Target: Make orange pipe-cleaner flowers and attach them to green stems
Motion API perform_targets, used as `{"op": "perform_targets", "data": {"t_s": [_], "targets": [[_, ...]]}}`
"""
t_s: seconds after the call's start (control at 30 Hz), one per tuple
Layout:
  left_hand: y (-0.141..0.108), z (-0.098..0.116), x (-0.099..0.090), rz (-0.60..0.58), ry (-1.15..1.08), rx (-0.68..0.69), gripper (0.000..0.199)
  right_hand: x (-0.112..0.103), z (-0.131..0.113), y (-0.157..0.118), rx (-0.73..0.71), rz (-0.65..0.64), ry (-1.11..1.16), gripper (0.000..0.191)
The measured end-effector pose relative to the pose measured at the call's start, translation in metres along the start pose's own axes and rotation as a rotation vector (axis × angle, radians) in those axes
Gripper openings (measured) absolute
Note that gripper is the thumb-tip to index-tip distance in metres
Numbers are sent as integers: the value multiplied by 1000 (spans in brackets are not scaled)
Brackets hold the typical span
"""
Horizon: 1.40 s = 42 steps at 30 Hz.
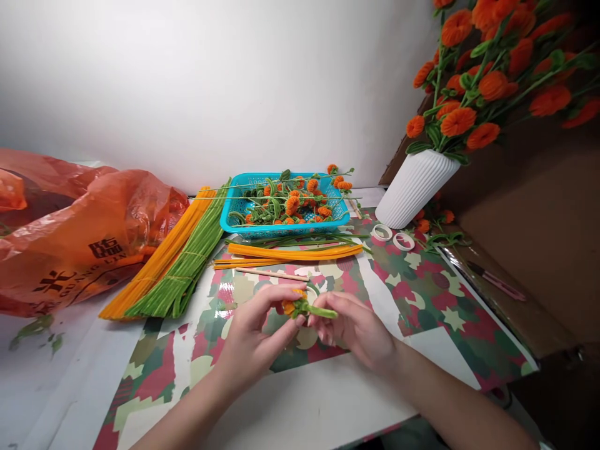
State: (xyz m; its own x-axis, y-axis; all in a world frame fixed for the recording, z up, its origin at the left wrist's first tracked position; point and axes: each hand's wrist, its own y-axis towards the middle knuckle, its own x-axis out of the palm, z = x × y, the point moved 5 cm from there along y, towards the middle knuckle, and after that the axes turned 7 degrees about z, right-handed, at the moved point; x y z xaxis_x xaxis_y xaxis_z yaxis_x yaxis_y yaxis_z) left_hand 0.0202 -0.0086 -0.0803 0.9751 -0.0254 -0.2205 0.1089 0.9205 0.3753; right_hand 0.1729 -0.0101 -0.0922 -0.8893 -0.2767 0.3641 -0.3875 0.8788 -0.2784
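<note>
Between my hands is a small pipe-cleaner flower (291,306) with an orange head and green fuzzy parts. My left hand (260,322) pinches its orange head between thumb and fingers. At the flower's green pipe-cleaner stem (323,312), which points right toward me, the fingers of my right hand (356,325) are closed. Part of the stem is hidden by those fingertips. Just behind the hands, a roll of green tape (313,288) lies partly covered. A thin wooden stick (272,274) rests a little farther back.
A blue basket (225,215) holds orange flowers and green stems. Orange pipe cleaners (159,253) and green pipe cleaners (187,275) lie left, beside an orange plastic bag (89,244). At right stand a white vase (412,190) of orange flowers, white tape rolls (404,241) and pink-handled scissors (504,285).
</note>
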Motion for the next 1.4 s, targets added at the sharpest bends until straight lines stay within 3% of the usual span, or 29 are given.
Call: {"op": "perform_targets", "data": {"t_s": [0.1, 0.17, 0.37, 0.5, 0.6, 0.8, 0.9, 1.03, 1.13, 1.4], "targets": [[-3, -10, 9, 34, -243, -272, 20, -3, -15, -4, -321, 167, -410, 24], [-4, -12, 12, 35, -316, -343, 21, -1, -19, -6, -450, 213, -626, 16], [-4, -12, 8, 7, -322, -367, 14, 2, -21, -7, -629, 206, -950, 14], [-2, -9, 4, 36, -160, -238, 4, 4, -20, -7, -693, 192, -1117, 19], [-2, -4, 3, 54, -75, -112, 14, 6, -16, -6, -715, 181, -1127, 25], [-6, 2, 4, 94, -103, 13, 26, 6, -15, -7, -726, 222, -849, 24], [-5, 2, 5, 101, -181, -55, 25, 5, -15, -7, -715, 227, -811, 23], [-3, -6, 10, 39, -357, -296, 28, 6, -20, -7, -840, 178, -805, 20], [-3, -11, 12, -15, -402, -391, 28, 5, -22, -7, -895, 171, -860, 20], [-3, -14, 4, 42, 0, -227, 32, 2, -20, -3, -756, 211, -1145, 19]]}}
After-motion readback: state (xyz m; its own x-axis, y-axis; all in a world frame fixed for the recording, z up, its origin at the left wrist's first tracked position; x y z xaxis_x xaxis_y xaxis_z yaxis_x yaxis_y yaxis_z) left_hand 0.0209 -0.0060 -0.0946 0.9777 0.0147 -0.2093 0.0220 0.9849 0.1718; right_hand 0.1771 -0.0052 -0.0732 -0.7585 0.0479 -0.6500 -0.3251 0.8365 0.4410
